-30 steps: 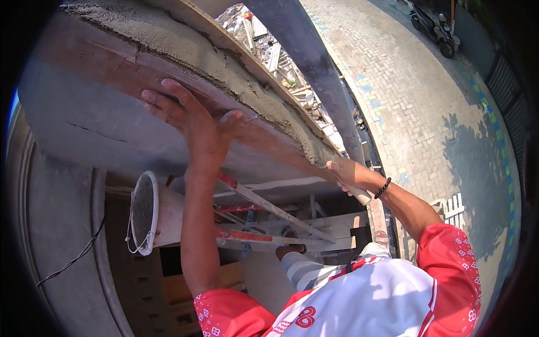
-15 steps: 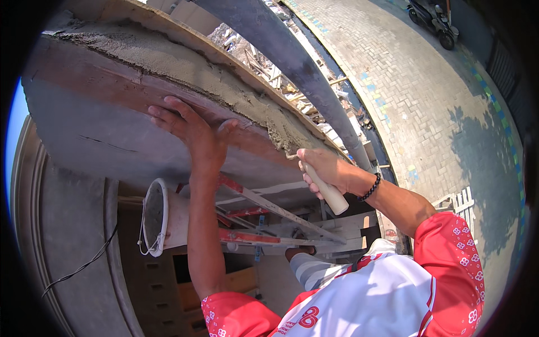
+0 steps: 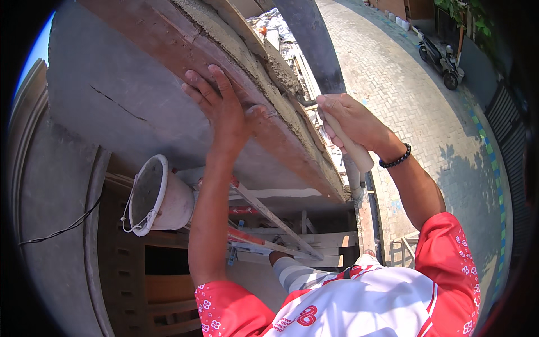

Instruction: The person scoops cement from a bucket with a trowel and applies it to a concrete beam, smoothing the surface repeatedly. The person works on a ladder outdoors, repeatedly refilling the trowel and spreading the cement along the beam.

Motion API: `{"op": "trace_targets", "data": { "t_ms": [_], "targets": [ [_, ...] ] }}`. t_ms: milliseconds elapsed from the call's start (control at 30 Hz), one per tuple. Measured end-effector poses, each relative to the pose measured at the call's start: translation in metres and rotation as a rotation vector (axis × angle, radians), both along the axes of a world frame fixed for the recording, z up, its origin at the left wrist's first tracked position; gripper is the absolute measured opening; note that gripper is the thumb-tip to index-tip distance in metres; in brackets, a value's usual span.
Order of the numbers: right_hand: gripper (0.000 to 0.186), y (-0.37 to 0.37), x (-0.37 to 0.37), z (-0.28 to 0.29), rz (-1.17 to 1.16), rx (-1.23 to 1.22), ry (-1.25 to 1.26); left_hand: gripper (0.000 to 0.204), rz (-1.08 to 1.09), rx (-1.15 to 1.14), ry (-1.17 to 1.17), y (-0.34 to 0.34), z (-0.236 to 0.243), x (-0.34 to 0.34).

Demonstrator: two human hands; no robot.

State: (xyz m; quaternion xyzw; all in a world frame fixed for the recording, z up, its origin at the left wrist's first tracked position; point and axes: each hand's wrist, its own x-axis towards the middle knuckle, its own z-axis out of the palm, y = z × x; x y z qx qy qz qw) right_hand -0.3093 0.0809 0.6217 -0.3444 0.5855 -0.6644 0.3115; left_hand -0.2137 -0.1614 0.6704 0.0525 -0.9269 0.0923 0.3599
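My left hand (image 3: 224,112) lies against a reddish-brown board (image 3: 160,42) on the near face of the ledge, its fingers stretched out and the thumb by the top edge. Wet grey mortar (image 3: 238,64) runs along the top of the ledge, between this board and a thin wooden strip (image 3: 238,22) on the far side. In my right hand (image 3: 351,121) is a trowel, gripped by its pale handle (image 3: 358,154). Its mortar-coated blade (image 3: 284,72) is at the far strip; I cannot tell whether they touch.
A white bucket (image 3: 177,205) stands beside a red and grey ladder (image 3: 275,210) below the ledge. Beyond the ledge a thick dark pipe (image 3: 314,42) slants upward. A black cable (image 3: 64,231) hangs at left. Farther off, a motorbike (image 3: 441,59) stands on the paved lane (image 3: 382,62).
The view has shifted. The trowel has moved from the mortar bed to the far strip, and its blade now points away over the edge. My left hand stays on the board.
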Motion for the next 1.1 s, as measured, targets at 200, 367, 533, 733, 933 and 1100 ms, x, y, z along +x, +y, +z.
{"op": "trace_targets", "data": {
  "t_ms": [200, 367, 533, 733, 933, 1100],
  "targets": [
    [0.045, -0.027, -0.020, -0.105, -0.051, 0.322, 0.201, 0.132, 0.019, 0.079, -0.038, 0.010, -0.007, -0.010],
    [0.053, -0.034, -0.034, -0.125, 0.082, 0.521, 0.224, 0.131, 0.037, 0.073, -0.029, 0.013, -0.002, 0.001],
    [0.041, -0.043, -0.044, -0.169, 0.148, 0.500, 0.081, 0.132, 0.024, 0.070, -0.028, 0.013, -0.002, -0.002],
    [0.042, -0.025, 0.019, -0.205, 0.083, 0.495, -0.359, 0.133, 0.050, 0.072, -0.058, 0.007, -0.005, -0.003],
    [0.038, 0.014, 0.055, -0.257, 0.107, 0.524, -0.582, 0.133, 0.013, -0.050, -0.036, -0.001, -0.004, 0.000],
    [0.033, 0.003, 0.044, -0.215, 0.096, 0.221, -0.916, 0.134, -0.018, -0.087, -0.025, -0.010, -0.005, 0.001]
  ]
}}
